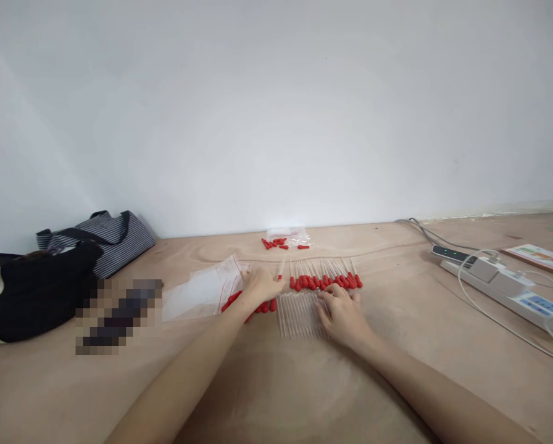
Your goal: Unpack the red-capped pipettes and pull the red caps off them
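A row of several glass droppers with red rubber bulbs (325, 279) lies on the wooden table (276, 394). Just in front of it lies a row of bare clear glass tubes (297, 313). My left hand (260, 285) pinches one capped dropper (281, 271) at the left end of the rows, above a small heap of loose red bulbs (265, 306). My right hand (341, 314) rests flat on the right part of the bare tubes, fingers spread, touching the red bulbs of the far row.
A clear zip bag (202, 290) lies left of my left hand. A smaller bag with loose red bulbs (286, 239) sits near the wall. Striped and black bags (73, 259) stand at the left. A power strip (512, 290) with cables lies at the right.
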### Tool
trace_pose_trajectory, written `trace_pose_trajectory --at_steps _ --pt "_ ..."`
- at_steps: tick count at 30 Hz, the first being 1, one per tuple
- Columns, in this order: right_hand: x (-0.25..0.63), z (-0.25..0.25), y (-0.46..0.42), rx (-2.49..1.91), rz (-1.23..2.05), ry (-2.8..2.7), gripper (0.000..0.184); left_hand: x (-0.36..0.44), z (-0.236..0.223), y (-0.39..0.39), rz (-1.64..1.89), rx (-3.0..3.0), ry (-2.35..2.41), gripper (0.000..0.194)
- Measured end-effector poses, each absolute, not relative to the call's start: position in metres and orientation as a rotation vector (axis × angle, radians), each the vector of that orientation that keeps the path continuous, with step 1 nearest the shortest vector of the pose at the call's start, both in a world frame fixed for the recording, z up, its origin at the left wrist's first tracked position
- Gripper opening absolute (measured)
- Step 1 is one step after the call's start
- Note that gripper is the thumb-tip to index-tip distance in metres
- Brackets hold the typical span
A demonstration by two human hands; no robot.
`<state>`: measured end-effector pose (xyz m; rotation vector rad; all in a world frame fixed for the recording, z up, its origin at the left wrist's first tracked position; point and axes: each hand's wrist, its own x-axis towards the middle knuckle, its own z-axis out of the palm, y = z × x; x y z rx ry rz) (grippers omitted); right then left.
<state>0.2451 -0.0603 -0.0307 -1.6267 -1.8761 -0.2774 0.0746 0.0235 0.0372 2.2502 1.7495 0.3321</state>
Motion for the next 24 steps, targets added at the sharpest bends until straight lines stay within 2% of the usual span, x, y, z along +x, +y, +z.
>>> trace_pose_trajectory --at_steps 4,9,17,24 --pt "0.252 -0.022 -0.058 -1.495 -0.374 -1.799 0.018 0.049 0.034 -0.011 0.616 2.632 1.679 0.015" --pt "0.244 -0.016 -0.059 -1.265 -0.572 -1.928 0.028 0.035 0.013 -0.038 0.901 3.029 1.383 0.007" --pt "0.228 -0.033 -0.053 -1.017 -0.672 -2.089 0.015 0.037 -0.009 -0.04 1.302 3.116 1.085 0.009" --pt "0.228 -0.035 -0.056 -0.915 -0.785 -2.081 0.024 0.04 -0.014 -0.04 1.341 3.128 1.024 0.014"
